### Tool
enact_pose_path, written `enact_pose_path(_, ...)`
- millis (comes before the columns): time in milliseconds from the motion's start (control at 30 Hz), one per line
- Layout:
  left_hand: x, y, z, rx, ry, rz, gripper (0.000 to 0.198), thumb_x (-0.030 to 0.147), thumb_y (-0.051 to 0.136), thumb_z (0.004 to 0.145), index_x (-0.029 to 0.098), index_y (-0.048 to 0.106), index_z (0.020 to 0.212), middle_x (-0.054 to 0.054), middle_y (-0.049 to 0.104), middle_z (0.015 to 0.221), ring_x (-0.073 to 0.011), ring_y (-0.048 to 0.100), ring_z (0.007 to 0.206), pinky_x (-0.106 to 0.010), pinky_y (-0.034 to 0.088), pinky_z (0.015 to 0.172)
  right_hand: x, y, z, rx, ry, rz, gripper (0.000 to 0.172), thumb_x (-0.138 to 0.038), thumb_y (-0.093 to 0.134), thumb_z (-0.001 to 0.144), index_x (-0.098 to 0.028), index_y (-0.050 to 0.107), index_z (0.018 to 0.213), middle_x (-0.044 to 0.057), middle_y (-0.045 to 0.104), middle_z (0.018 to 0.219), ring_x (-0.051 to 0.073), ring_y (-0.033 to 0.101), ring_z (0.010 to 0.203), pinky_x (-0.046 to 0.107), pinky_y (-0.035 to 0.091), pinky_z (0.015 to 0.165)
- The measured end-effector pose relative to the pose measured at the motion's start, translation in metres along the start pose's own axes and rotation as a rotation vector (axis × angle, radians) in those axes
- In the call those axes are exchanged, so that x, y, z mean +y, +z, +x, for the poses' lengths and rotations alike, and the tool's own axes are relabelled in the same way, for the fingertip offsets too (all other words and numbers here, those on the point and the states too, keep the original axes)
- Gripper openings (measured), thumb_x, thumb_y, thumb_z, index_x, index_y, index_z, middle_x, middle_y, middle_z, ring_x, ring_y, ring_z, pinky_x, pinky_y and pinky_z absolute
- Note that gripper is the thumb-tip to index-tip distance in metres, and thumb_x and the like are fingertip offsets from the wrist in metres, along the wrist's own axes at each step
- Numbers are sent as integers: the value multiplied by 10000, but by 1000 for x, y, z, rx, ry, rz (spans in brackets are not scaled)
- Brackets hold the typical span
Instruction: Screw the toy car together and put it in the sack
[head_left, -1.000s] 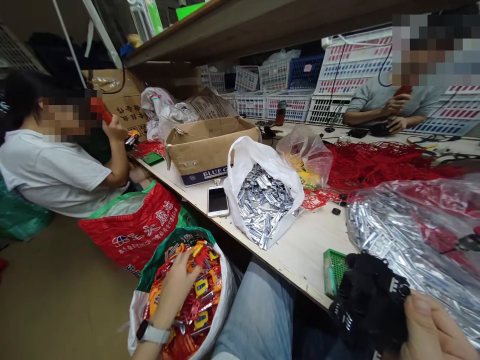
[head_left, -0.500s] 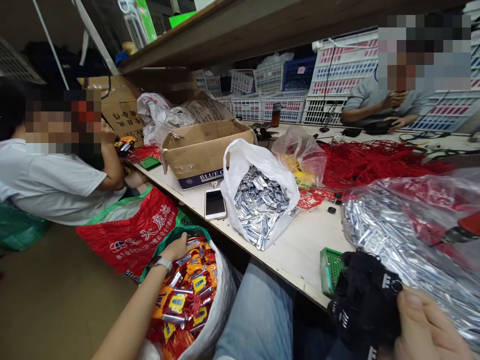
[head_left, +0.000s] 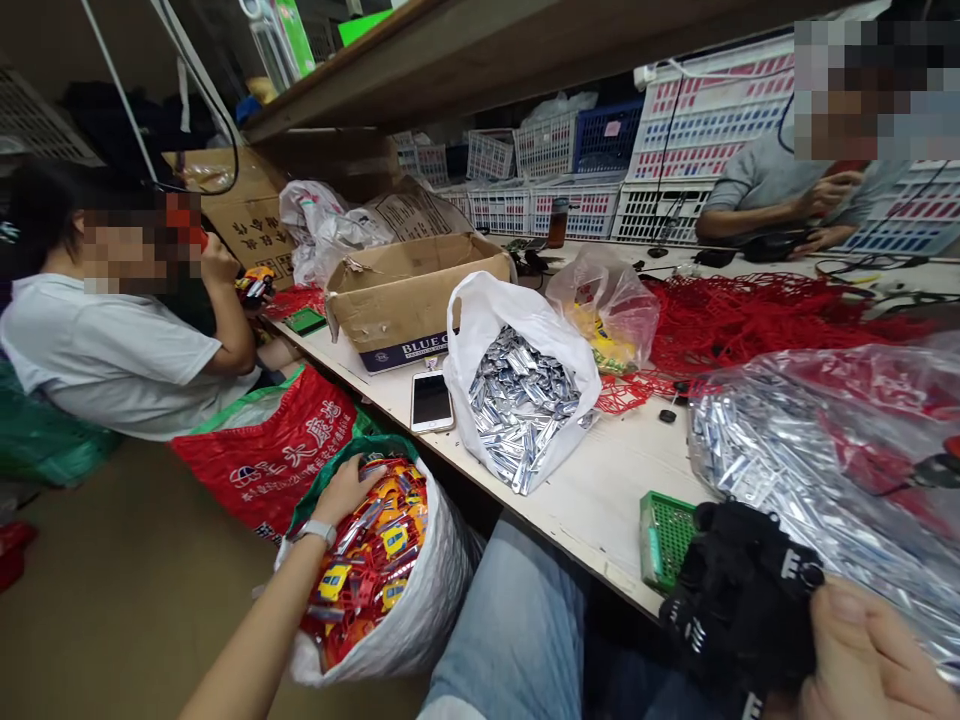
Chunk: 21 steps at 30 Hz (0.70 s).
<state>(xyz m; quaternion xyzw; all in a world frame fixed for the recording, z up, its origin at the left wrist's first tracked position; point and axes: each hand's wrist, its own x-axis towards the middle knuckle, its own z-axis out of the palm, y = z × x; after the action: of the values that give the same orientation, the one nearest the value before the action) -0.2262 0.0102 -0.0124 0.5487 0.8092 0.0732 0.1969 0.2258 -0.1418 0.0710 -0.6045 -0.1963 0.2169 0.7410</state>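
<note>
The worktop (head_left: 600, 500) ran from 11 o'clock round to 3 o'clock, with stacked plastic crates (head_left: 667, 215) behind it. A person in a white T-shirt (head_left: 112, 360) sat at 10 o'clock, and a person in a grey shirt (head_left: 765, 190) sat at 1 o'clock. A large clear plastic bag (head_left: 825, 470) of silver packets lay on the worktop at 2 o'clock. A cardboard box (head_left: 405, 290) stood at 12 o'clock, just beyond a white carrier bag (head_left: 480, 340) of more silver packets.

The white sack (head_left: 427, 590) stood at 11 o'clock, just beside the person's jeans-clad leg (head_left: 510, 620) and full of red and yellow pieces (head_left: 367, 560). The left hand (head_left: 349, 490) lay open on top of them, its fingers spread. At 3 o'clock, the right hand (head_left: 862, 650) was curled against a black object (head_left: 739, 590), but whether it gripped that object could not be told. A small green basket (head_left: 666, 540) sat on the worktop just beside the object.
</note>
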Motion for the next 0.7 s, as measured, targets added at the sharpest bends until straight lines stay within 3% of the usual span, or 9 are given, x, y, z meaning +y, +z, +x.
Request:
enact_pose_path(100, -5, -18, -27, 87, 61, -36, 584, 502, 309, 1053, 115, 529, 1431, -169, 556, 1535, -257, 531, 1417, -416, 397, 1192, -9, 8, -3, -33, 70, 14, 525, -564, 911, 685, -183, 740, 1002, 60, 761, 779, 165, 616, 527, 252, 408, 385)
enact_pose_path(200, -13, -18, -62, 118, 60, -30, 654, 565, 251, 1017, 163, 537, 1447, -140, 573, 1538, -287, 545, 1410, -423, 406, 1186, -17, 13, -4, -87, 180, 34, 669, -671, 943, 546, -188, 719, 952, 56, 753, 761, 126, 551, 459, 221, 346, 340)
enact_pose_path(300, -17, 13, -94, 60, 36, 19, 643, 548, 455, 931, 142, 615, 1403, -168, 591, 1521, -374, 533, 1422, -538, 364, 1212, -22, 19, -7, -108, 286, 15, 753, -715, 956, 453, -193, 688, 926, 31, 740, 756, 107, 553, 484, 191, 391, 377)
enact_pose_path(367, -17, 40, -109, 93, -10, 63, 690, 441, 450, 937, 58, 504, 1508, -226, 472, 1605, -441, 463, 1463, -688, 247, 1221, -23, 24, -11, -75, 373, 16, 826, -732, 965, 358, -194, 678, 914, 11, 728, 749, 104, 584, 540, 168, 452, 438)
enact_pose_path(433, -16, 62, -116, 136, -9, 91, 681, 391, 406, 969, 42, 437, 1554, -225, 420, 1638, -420, 412, 1502, -698, 157, 1244, -23, 30, -14, -48, 426, 44, 878, -729, 972, 269, -195, 669, 897, -9, 703, 717, 104, 601, 584, 148, 484, 488)
enact_pose_path(500, -15, 72, -117, 162, 4, 102, 652, 388, 400, 992, 66, 441, 1558, -208, 447, 1627, -384, 421, 1502, -667, 145, 1262, -23, 35, -16, -45, 434, 76, 897, -715, 979, 231, -196, 666, 891, -14, 696, 712, 107, 607, 613, 140, 481, 500)
enact_pose_path(567, -17, 72, -115, 175, 9, 102, 629, 390, 422, 1000, 99, 456, 1556, -193, 488, 1603, -364, 457, 1483, -656, 177, 1262, -22, 37, -17, -60, 429, 86, 893, -711, 982, 230, -193, 666, 885, -8, 700, 728, 109, 603, 630, 142, 458, 485)
enact_pose_path(700, -22, 54, -115, 184, 20, 99, 559, 365, 411, 1018, 154, 514, 1525, -168, 542, 1566, -341, 488, 1471, -665, 269, 1235, -21, 30, -15, -97, 377, 64, 870, -750, 959, 304, -191, 668, 904, 1, 709, 769, 121, 606, 648, 164, 442, 470)
